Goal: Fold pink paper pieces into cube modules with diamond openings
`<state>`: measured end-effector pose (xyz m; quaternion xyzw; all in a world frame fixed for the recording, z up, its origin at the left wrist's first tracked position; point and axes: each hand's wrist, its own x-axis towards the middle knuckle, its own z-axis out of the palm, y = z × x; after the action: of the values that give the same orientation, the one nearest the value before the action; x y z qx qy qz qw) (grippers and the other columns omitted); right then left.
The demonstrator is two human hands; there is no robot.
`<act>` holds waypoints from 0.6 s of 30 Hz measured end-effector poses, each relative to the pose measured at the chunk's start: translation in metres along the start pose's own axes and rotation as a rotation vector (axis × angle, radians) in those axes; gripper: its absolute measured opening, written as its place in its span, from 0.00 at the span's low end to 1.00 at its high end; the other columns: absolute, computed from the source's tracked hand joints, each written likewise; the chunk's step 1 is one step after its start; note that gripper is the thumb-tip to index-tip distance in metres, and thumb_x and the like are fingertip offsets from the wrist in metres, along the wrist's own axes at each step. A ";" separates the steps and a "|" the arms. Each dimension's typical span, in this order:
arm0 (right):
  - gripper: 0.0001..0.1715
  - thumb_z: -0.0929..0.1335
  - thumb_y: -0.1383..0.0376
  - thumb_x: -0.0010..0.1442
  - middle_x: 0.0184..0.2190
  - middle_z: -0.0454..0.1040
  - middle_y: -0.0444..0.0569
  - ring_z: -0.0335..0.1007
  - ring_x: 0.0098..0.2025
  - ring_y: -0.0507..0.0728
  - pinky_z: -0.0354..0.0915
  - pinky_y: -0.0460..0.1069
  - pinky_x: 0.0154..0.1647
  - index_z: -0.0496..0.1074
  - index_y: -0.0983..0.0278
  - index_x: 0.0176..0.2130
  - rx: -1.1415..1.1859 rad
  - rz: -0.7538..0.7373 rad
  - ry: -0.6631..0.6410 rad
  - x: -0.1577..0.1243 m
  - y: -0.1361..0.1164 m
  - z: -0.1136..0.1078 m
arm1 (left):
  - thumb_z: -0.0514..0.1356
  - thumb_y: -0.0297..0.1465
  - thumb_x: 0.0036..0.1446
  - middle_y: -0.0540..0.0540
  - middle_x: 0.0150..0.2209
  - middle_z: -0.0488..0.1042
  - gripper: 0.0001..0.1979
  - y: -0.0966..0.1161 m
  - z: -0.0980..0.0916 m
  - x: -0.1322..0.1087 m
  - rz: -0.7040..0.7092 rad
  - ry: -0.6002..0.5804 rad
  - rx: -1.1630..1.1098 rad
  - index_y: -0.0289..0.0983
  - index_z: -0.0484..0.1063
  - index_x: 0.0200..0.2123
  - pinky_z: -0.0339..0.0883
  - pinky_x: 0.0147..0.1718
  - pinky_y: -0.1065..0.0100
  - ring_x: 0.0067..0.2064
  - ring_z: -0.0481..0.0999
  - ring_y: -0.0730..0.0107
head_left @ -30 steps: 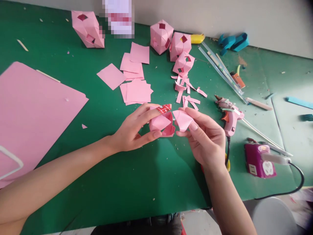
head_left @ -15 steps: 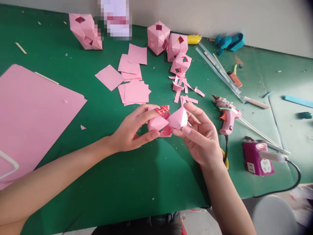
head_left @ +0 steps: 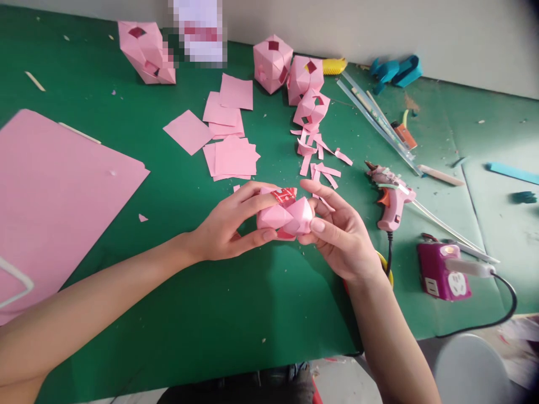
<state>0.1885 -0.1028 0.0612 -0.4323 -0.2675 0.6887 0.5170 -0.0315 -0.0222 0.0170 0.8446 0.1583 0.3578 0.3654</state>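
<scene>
Between my hands is a folded pink paper shape (head_left: 280, 217) with pointed facets and an opening on its underside. My left hand (head_left: 236, 221) is closed round its left side, thumb below and fingers above. A red patterned band (head_left: 284, 195) wraps one of that hand's fingertips. My right hand (head_left: 339, 230) pinches the shape's right end between thumb and fingers, with the index finger raised above it. Behind the hands lie pink paper strips (head_left: 324, 171) and a loose stack of pink paper squares (head_left: 236, 157).
Several finished pink paper polyhedra (head_left: 273, 64) stand along the back. A pink glue gun (head_left: 393, 199) lies to the right, its cord near a purple power socket (head_left: 444, 272). A large pink sheet (head_left: 71, 196) covers the left of the green table (head_left: 202, 331).
My right hand has moved slightly left and pressed its folded piece closer against the rest of the paper shape. The gap between the parts looks narrower.
</scene>
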 end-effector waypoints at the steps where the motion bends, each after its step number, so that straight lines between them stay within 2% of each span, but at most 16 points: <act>1: 0.29 0.80 0.66 0.54 0.36 0.75 0.40 0.77 0.33 0.48 0.80 0.40 0.32 0.79 0.54 0.55 -0.003 0.012 0.000 0.000 -0.001 -0.001 | 0.60 0.43 0.69 0.37 0.58 0.74 0.24 0.000 0.000 0.000 0.004 -0.003 -0.006 0.43 0.66 0.64 0.74 0.54 0.56 0.59 0.75 0.56; 5: 0.20 0.78 0.65 0.58 0.37 0.77 0.41 0.75 0.30 0.45 0.78 0.37 0.28 0.82 0.56 0.51 0.036 0.009 0.030 0.000 -0.005 -0.002 | 0.60 0.42 0.69 0.37 0.58 0.74 0.23 0.000 0.000 0.000 -0.001 0.004 -0.024 0.42 0.67 0.64 0.73 0.55 0.57 0.59 0.75 0.56; 8: 0.15 0.78 0.64 0.56 0.35 0.78 0.41 0.76 0.29 0.45 0.77 0.37 0.29 0.83 0.58 0.45 0.072 -0.007 0.078 0.001 -0.007 -0.001 | 0.60 0.43 0.69 0.37 0.58 0.75 0.24 -0.001 0.001 -0.001 -0.016 0.011 -0.019 0.41 0.67 0.64 0.75 0.52 0.58 0.57 0.76 0.57; 11: 0.14 0.79 0.63 0.53 0.30 0.76 0.38 0.74 0.26 0.45 0.76 0.37 0.26 0.81 0.59 0.42 0.094 0.011 0.126 0.002 -0.007 0.002 | 0.61 0.43 0.68 0.36 0.60 0.75 0.27 -0.002 0.001 -0.002 -0.035 0.026 -0.060 0.42 0.65 0.66 0.75 0.52 0.56 0.57 0.77 0.54; 14: 0.14 0.80 0.64 0.52 0.27 0.74 0.36 0.73 0.25 0.43 0.70 0.34 0.21 0.79 0.59 0.39 0.127 0.043 0.158 0.004 -0.006 0.002 | 0.61 0.44 0.68 0.36 0.63 0.74 0.30 -0.002 0.001 -0.003 -0.148 0.050 -0.233 0.42 0.61 0.69 0.76 0.54 0.56 0.61 0.76 0.52; 18: 0.15 0.79 0.64 0.53 0.29 0.74 0.35 0.75 0.28 0.43 0.67 0.32 0.19 0.77 0.56 0.41 0.140 0.045 0.200 0.005 -0.004 -0.001 | 0.57 0.43 0.72 0.37 0.62 0.75 0.27 -0.003 -0.001 -0.004 -0.266 0.069 -0.516 0.44 0.60 0.70 0.77 0.53 0.59 0.61 0.78 0.54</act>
<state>0.1913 -0.0968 0.0623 -0.4675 -0.1558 0.6707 0.5544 -0.0349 -0.0223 0.0131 0.6829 0.1838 0.3634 0.6064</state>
